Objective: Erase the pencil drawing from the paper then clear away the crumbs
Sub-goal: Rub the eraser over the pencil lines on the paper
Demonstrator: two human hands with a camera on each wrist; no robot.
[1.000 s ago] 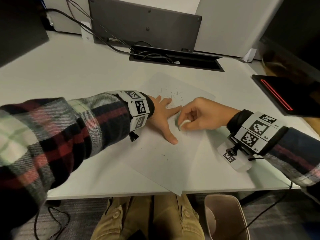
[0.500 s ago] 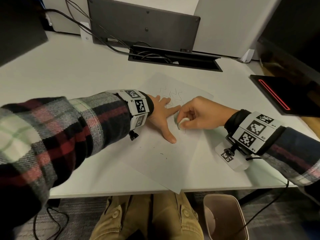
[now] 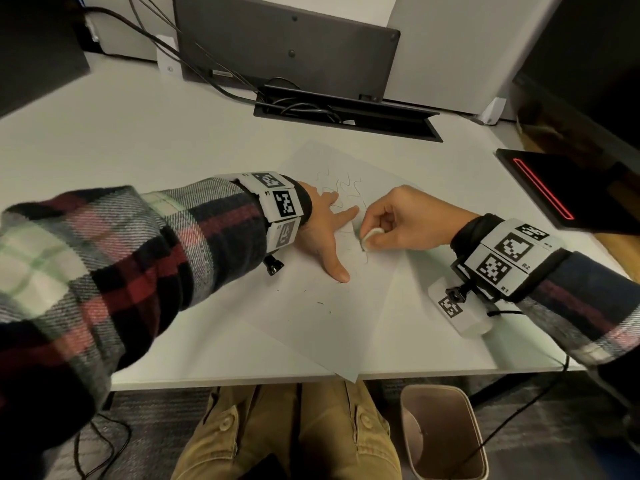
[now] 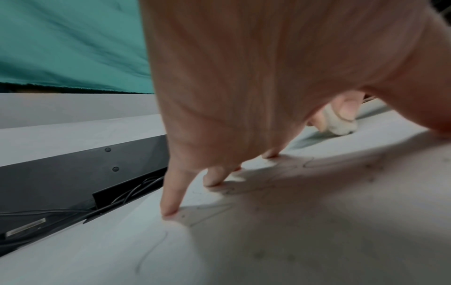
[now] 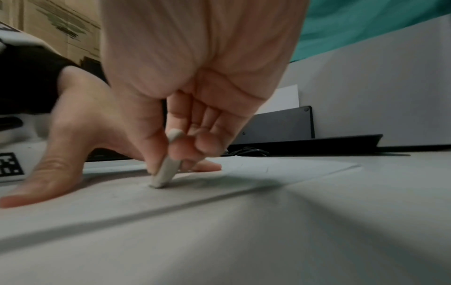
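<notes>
Two hands work: right hand fingers pinch eraser steeply upright on paper; left hand fingers splayed flat.

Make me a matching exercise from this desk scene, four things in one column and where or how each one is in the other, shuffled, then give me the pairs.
1. eraser
2. left hand
3. paper
4. bin

A. on the floor below the desk edge
B. pinched in the right hand
C. one corner past the desk edge
D. spread flat on the sheet

Pairs: 1-B, 2-D, 3-C, 4-A
</notes>
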